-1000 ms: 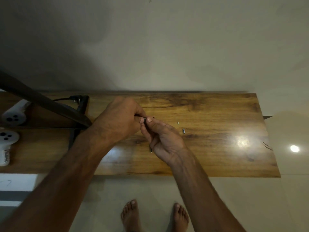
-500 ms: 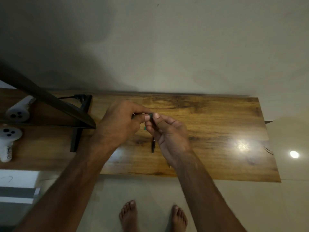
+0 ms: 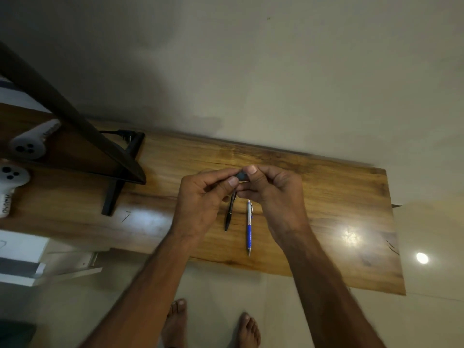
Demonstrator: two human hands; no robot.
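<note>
Above the middle of the wooden table (image 3: 326, 197), my left hand (image 3: 200, 199) and my right hand (image 3: 276, 194) meet fingertip to fingertip. Both pinch a small dark round piece (image 3: 241, 175) between thumb and fingers. A black pen (image 3: 229, 213) points toward me just below the hands. Its upper end is hidden under my fingers, so I cannot tell whether it is held or lies on the table. To its right, a blue and silver mechanical pencil (image 3: 249, 228) lies flat on the table, tip toward me.
A black monitor (image 3: 75, 121) on a dark stand (image 3: 113, 197) fills the left, with a cable plug (image 3: 125, 133) behind it. Two white controllers (image 3: 10, 182) (image 3: 32, 141) lie at the far left. My bare feet (image 3: 175, 320) stand on the tiled floor below the table's near edge.
My hands have risen slightly toward the far edge and the view has tilted. The blue pencil has come into sight beside the black pen. Both hands still pinch the small piece.
</note>
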